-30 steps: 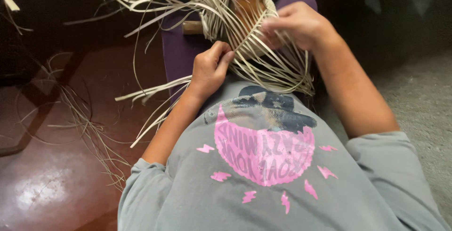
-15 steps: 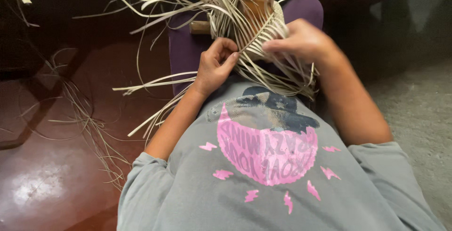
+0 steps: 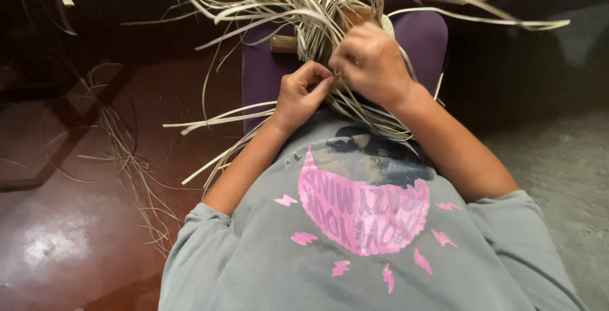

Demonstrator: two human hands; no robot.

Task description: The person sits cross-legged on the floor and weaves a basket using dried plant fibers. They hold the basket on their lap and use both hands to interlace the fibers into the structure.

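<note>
**Both hands meet on the strips at the middle of the weave**

On the floor [image 3: 57, 247] at far left lie loose cut strands [image 3: 127, 159], well apart from either hand. Moving right, the left hand [image 3: 301, 95] sits just in front of the grey shirt [image 3: 355, 247], its grip closed to a pinch: thumb and forefinger press together on a pale strip at the edge of the woven bundle [image 3: 317, 6]. That strip's long axis runs away from the body, up and slightly right, toward the fan of free ends that spreads out over the purple cushion [image 3: 260, 76].

Just right of it, touching or nearly so, the right hand [image 3: 371, 64] lies on top of the bundle, fingers curled down into the strips; what exactly it has hold of is hidden under the knuckles, though it looks closed on several strands. The right hand is higher and further from the body, the left nearer and lower. The work lies directly under both grips, with its loose ends beyond the fingertips.
</note>
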